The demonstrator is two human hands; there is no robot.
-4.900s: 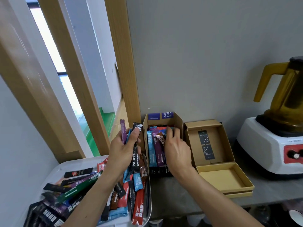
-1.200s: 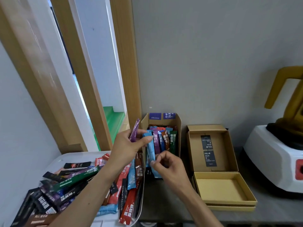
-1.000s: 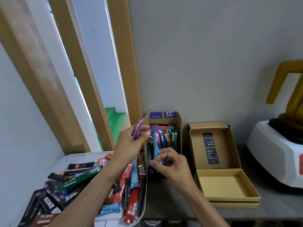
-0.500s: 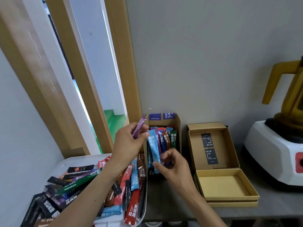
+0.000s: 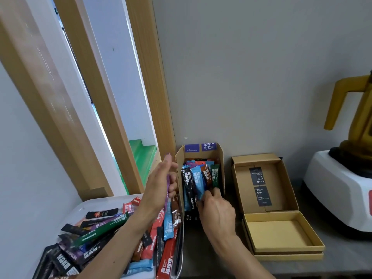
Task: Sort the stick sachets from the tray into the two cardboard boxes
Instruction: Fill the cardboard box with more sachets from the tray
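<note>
tray left, full box middle, empty box right

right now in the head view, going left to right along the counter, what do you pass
white tray heaped with stick sachets → left hand holding a purple sachet → tall cardboard box packed with sachets → open flat cardboard box, empty → white appliance base with a yellow jug

Wall: we face a plain grey wall.
Left of it: wooden frame posts, bright daylight between.
Beyond them: green floor.
</note>
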